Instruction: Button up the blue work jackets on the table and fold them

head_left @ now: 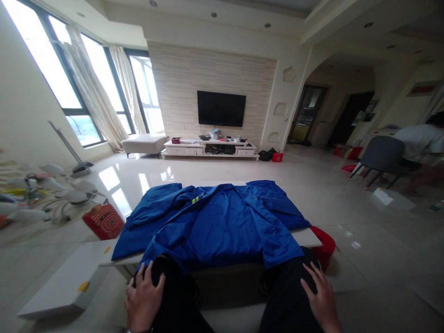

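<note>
A blue jacket [222,226] lies spread out over a low white table [308,237], its front hanging over the near edge. Both sleeves are laid out to the sides, and a small yellow-green strip shows near the collar on the left. My left hand [144,296] rests on my left knee with fingers apart, just below the jacket's near left corner. On my right knee lies my right hand [319,293], fingers spread, a little below the near right corner. Neither hand holds anything or touches the jacket.
A white box [65,282] stands left of the table, with a red patterned bag [103,222] behind it. A red stool [322,247] is at the table's right. Farther right, a person in a light shirt sits by a grey chair [381,152]. A television [222,108] hangs ahead.
</note>
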A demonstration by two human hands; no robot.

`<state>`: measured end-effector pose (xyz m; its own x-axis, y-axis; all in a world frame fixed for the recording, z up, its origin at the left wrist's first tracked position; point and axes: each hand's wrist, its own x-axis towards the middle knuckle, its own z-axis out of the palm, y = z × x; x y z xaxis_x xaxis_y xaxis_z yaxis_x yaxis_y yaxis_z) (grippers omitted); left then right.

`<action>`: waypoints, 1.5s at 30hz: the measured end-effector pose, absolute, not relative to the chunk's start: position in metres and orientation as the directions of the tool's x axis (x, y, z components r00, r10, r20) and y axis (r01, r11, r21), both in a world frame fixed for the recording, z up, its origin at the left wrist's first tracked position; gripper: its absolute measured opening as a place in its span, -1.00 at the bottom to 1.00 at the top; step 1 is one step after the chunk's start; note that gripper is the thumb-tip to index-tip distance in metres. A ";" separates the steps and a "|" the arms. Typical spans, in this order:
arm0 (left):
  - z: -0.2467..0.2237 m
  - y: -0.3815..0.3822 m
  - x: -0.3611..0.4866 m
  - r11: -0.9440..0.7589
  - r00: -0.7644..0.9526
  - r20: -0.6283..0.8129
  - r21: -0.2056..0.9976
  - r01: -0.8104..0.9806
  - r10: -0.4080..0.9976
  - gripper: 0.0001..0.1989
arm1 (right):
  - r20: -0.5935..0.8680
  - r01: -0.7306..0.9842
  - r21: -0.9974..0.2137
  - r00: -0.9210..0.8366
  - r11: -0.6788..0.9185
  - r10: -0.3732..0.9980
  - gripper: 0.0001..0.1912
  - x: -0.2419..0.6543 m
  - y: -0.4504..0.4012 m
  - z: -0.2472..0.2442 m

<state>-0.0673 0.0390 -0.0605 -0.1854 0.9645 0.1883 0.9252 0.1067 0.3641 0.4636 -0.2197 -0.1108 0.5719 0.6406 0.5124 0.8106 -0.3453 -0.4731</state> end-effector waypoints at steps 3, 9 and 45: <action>-0.058 0.039 -0.065 0.114 -0.197 0.195 0.372 0.921 0.961 -0.40 | 0.507 0.807 -0.473 0.577 -0.354 0.640 -0.44 0.464 -0.220 -0.113; -0.060 0.041 -0.066 0.124 -0.205 0.189 0.367 0.922 0.960 -0.42 | 0.534 0.826 -0.465 0.549 -0.318 0.643 -0.44 0.469 -0.220 -0.118; -0.071 0.045 -0.072 0.121 -0.204 0.188 0.380 0.917 0.961 -0.41 | 0.526 0.831 -0.445 0.544 -0.333 0.653 -0.46 0.473 -0.221 -0.123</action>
